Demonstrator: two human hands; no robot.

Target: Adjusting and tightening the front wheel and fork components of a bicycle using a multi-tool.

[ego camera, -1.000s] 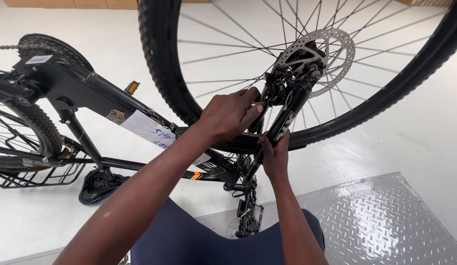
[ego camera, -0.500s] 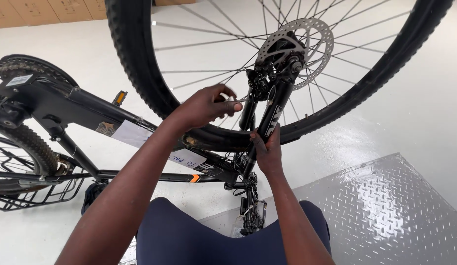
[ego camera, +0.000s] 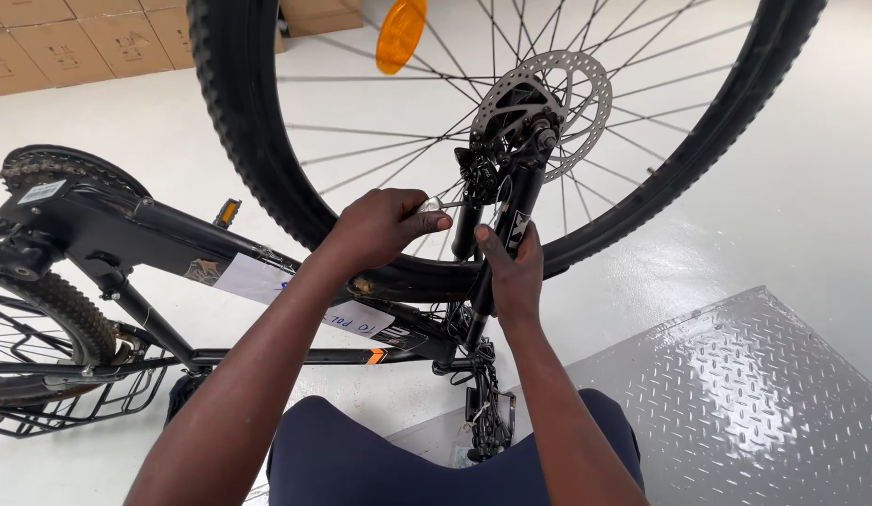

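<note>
A black bicycle stands upside down before me, its front wheel (ego camera: 239,169) raised. My left hand (ego camera: 384,225) grips a small silver tool (ego camera: 434,204) whose tip points at the black brake caliper (ego camera: 483,173) beside the silver disc rotor (ego camera: 586,98). My right hand (ego camera: 511,272) wraps around the black fork leg (ego camera: 522,201) just below the hub. The tool's handle is mostly hidden in my left fist.
The bike frame (ego camera: 164,234) with white paper tags runs left to the crank and rear wheel (ego camera: 52,319). An orange reflector (ego camera: 400,33) sits in the spokes. Cardboard boxes (ego camera: 71,42) line the far wall. A diamond-plate metal sheet (ego camera: 736,394) lies at right on the white floor.
The view has shifted down, so the wheel and hub sit higher and the reflector shows. My left hand now holds the tool out toward the caliper. My right hand stays on the fork leg.
</note>
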